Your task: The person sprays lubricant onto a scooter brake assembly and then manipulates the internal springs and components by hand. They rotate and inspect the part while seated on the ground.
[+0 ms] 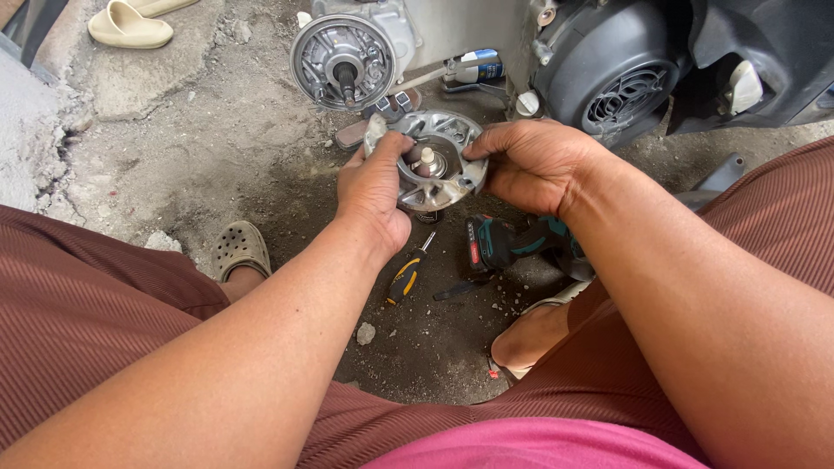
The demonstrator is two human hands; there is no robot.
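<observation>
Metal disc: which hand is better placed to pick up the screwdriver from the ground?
Probably left. The left hand grips the metal disc almost directly above the screwdriver. The right hand holds the opposite rim, above the power drill.

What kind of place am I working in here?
Probably a roadside or home scooter repair spot: bare concrete ground, an opened engine ahead, a cordless drill and a screwdriver on the ground, and a round metal part in both hands.

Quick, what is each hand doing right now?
Left hand: closed on the round metal disc, gripping its left edge.
Right hand: closed on the same disc's right edge.
</observation>
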